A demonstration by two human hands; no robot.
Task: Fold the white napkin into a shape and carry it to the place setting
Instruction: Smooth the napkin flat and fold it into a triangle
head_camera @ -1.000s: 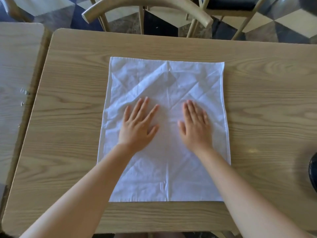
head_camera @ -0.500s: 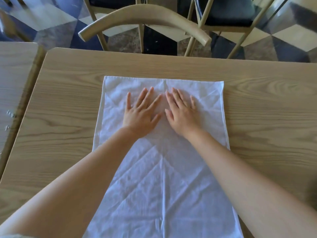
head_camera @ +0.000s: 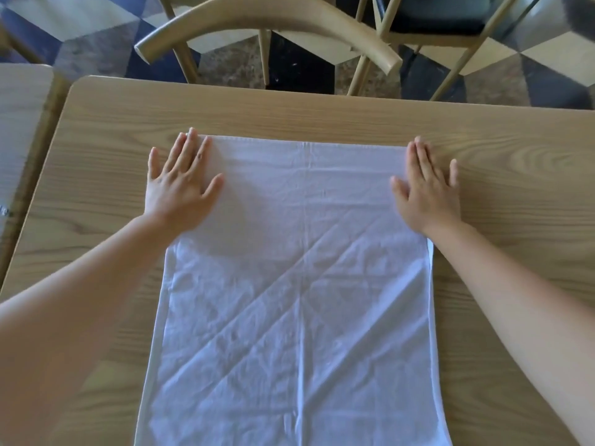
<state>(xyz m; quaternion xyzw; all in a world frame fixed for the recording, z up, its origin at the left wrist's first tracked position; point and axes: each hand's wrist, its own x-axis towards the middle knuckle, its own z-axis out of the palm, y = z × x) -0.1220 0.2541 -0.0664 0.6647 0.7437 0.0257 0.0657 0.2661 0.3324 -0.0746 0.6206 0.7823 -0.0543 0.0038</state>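
White creased cloth napkin (head_camera: 299, 284) lying flat on the pale wooden table (head_camera: 483, 140), long axis running away from the person; left hand (head_camera: 180, 185) and right hand (head_camera: 425, 191), fingers straight, gripping nothing, press its two far corners equally.

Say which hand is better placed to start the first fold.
Neither clearly: the left hand and right hand lie flat on the napkin's two far corners. Probably both lift together.

One napkin (head_camera: 299, 284), two hands (head_camera: 180, 185) (head_camera: 425, 191), two tables (head_camera: 322, 114) (head_camera: 19, 123), two chairs (head_camera: 267, 27) (head_camera: 450, 24).
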